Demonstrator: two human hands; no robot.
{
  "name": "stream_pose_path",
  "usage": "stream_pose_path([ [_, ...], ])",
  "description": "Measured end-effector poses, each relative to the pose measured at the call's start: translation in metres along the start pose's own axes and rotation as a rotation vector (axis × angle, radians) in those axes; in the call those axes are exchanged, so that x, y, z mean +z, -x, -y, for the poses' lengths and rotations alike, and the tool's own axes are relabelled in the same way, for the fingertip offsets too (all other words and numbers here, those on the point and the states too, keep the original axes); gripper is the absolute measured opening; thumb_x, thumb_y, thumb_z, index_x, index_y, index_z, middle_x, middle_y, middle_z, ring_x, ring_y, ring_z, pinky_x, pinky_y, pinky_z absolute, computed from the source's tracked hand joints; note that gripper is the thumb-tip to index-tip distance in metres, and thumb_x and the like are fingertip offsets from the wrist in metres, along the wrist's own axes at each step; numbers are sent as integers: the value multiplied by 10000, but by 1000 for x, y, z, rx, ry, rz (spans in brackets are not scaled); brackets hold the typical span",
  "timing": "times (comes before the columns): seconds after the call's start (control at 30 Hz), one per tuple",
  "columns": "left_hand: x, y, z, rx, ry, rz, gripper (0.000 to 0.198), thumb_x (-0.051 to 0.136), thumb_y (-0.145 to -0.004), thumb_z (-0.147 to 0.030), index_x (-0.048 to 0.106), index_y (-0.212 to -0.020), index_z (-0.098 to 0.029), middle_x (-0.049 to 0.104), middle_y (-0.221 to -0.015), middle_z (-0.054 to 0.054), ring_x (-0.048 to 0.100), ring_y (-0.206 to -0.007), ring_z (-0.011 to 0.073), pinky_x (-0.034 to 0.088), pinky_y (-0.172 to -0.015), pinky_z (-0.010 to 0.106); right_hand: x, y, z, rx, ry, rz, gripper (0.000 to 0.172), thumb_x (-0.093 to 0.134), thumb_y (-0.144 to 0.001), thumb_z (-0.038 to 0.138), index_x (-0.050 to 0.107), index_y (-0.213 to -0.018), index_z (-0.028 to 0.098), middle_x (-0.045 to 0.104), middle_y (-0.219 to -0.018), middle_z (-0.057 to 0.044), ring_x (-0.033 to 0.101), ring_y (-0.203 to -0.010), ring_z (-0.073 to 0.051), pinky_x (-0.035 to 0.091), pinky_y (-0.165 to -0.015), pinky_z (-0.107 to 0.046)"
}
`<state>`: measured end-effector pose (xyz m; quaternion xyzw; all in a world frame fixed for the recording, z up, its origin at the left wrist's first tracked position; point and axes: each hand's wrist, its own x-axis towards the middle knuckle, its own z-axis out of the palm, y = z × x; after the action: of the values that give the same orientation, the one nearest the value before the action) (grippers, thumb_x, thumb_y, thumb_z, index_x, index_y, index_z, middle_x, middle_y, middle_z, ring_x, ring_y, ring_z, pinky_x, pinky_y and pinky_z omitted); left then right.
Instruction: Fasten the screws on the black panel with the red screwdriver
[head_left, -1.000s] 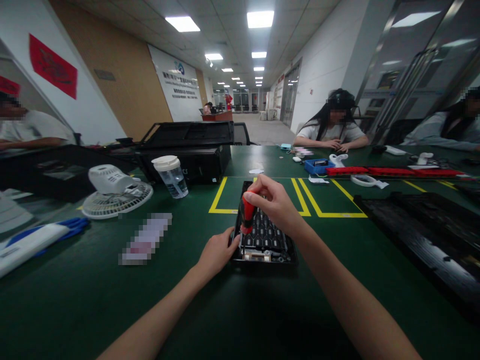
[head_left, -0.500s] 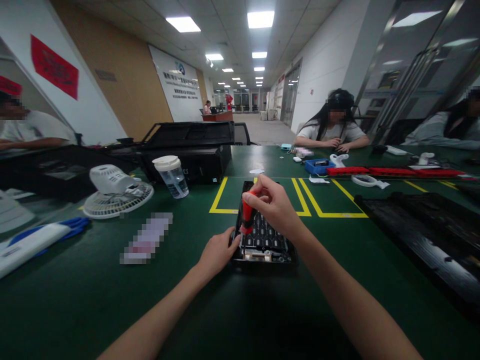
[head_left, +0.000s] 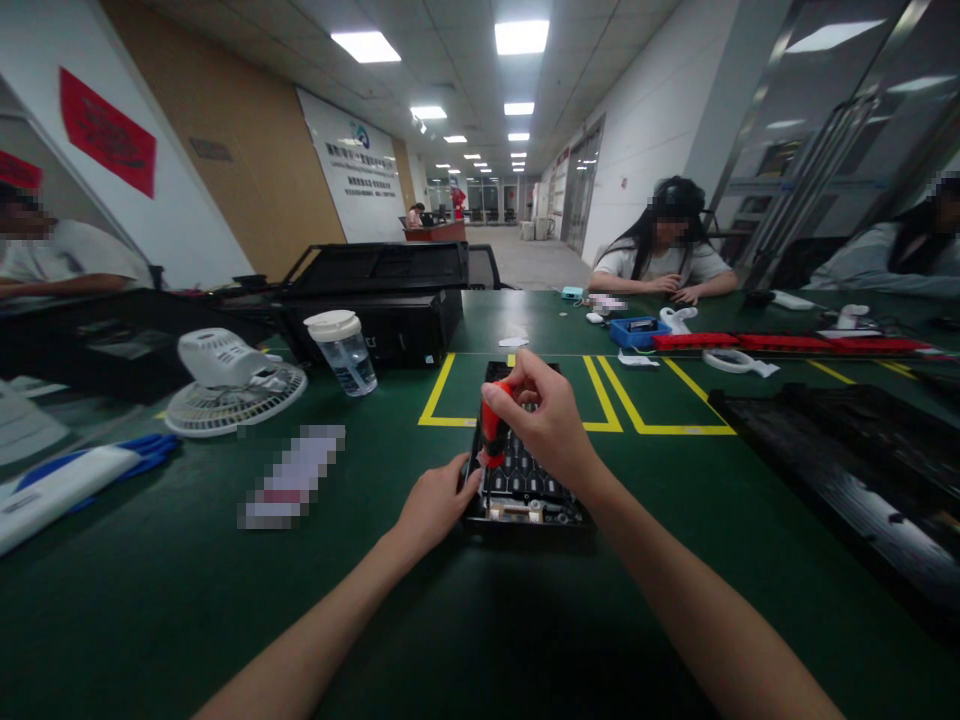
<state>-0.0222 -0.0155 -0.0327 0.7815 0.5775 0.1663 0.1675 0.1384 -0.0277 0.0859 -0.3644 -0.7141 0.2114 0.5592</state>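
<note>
Here, a red-and-black screwdriver [head_left: 493,428] stands almost upright over the near left part of an open black case [head_left: 532,529].
The case lies on the surface [head_left: 450,630]; the right hand [head_left: 550,412] arches above it, forearm slanting in from the lower right, fingers pinching the handle's top. The left hand [head_left: 437,502] rests against the case's left edge, thumb on the rim; its other fingers' spread cannot be told.

Bare, slender forearms [head_left: 690,580] taper smoothly toward the left hand [head_left: 431,502] and the right hand [head_left: 553,418], both bare too.
</note>
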Motion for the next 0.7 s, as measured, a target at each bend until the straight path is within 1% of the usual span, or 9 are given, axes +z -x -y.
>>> stream_pose_path([
  [0.2,0,0,1,12,10,-9,398,341,-879,-426,502,-1155,-189,667,-854,64,621,-755,191,411,-670,250,2,3,0,-9,69,-37,243,527,-806,311,366,-671,189,402,-632,39,400,-548,-80,339,-505,-221],
  [0.5,2,-1,1,9,-27,-6,381,343,-880,-415,516,-1130,-186,664,-811,63,620,-727,196,406,-641,252,5,5,0,-90,178,-130,250,533,-796,279,351,-649,193,385,-623,38,372,-555,-84,334,-514,-224],
  [0.7,0,-1,-1,14,-25,-4,389,331,-883,-414,509,-1141,-185,662,-831,64,618,-731,191,405,-645,250,6,6,2,-105,198,-141,255,535,-789,268,340,-643,194,378,-621,37,370,-552,-83,334,-510,-220],
])
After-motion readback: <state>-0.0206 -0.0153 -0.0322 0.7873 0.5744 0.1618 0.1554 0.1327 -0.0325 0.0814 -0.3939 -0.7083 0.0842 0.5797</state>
